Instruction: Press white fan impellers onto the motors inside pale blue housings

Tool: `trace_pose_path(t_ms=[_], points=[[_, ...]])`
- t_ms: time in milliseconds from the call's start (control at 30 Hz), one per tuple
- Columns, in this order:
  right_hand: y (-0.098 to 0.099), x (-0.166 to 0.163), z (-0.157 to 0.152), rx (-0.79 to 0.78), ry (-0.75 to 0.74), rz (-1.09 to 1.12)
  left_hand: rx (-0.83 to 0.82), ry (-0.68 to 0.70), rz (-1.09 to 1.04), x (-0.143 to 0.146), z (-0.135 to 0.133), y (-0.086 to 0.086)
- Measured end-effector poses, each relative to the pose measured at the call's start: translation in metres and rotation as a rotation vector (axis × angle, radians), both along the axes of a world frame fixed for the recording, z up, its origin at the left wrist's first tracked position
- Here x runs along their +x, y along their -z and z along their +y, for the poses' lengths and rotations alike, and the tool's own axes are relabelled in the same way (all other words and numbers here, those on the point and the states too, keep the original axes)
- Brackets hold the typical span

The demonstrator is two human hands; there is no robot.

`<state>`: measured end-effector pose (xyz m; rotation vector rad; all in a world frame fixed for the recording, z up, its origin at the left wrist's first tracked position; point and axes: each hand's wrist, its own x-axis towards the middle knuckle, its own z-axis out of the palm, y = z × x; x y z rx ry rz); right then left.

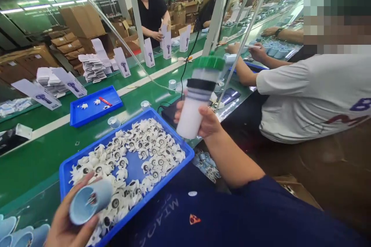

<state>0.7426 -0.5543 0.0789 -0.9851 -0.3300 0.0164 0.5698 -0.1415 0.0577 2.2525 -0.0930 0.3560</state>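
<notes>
My left hand [62, 222] is closed around a light blue plastic cylinder housing [102, 193], tilted so its mouth faces me, with wires showing inside. It is over the near-left part of a blue tray [133, 168] full of small white fan wheels [160, 148] with dark hubs. Up beyond the tray's right corner, my right hand [211, 122] grips a white bottle [189, 117] with a black band and a green cap. The bottle leans to the right and its upper part is smeared by motion.
More blue housings [24, 235] stand at lower left. A smaller blue tray [95, 102] holds a red tool and a few white pieces. Across the green belt [31, 166] stand printed white boxes [123, 61]. A co-worker in a white shirt [292, 88] sits at right; another person stands opposite.
</notes>
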Motion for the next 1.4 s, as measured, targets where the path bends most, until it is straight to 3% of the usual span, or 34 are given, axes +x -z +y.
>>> trace_pose_path(t_ms=[33, 100, 200, 333, 500, 767, 1067, 1233, 1300, 1400], points=[[-0.013, -0.007, 0.014, 0.097, -0.129, 0.026, -0.057, 0.064, 0.023, 0.005, -0.027, 0.000], [-0.033, -0.018, 0.047, 0.223, -0.342, 0.058, -0.001, 0.170, -0.034, 0.016, -0.074, -0.002], [-0.047, -0.030, 0.095, 0.219, -0.567, 0.060, 0.145, 0.198, -0.141, 0.028, -0.115, -0.004], [-0.054, -0.049, 0.126, 0.176, -0.530, 0.055, 0.196, 0.206, -0.114, 0.025, -0.131, -0.013], [-0.057, -0.066, 0.128, 0.127, -0.446, 0.111, 0.146, 0.185, -0.106, 0.016, -0.135, -0.021], [-0.051, -0.067, 0.122, 0.032, -0.464, -0.024, 0.120, 0.181, -0.037, 0.017, -0.133, -0.012], [-0.052, -0.064, 0.126, 0.015, -0.401, 0.046, 0.062, 0.142, 0.107, 0.019, -0.136, -0.010], [-0.036, -0.044, 0.105, 0.048, -0.234, 0.061, 0.118, 0.216, 0.318, 0.025, -0.128, -0.007], [-0.021, -0.033, 0.076, -0.038, -0.055, 0.039, 0.167, 0.089, 0.301, 0.023, -0.107, 0.000], [0.011, -0.017, 0.024, -0.252, 0.276, 0.046, 0.199, -0.344, 0.144, 0.014, -0.063, 0.017]])
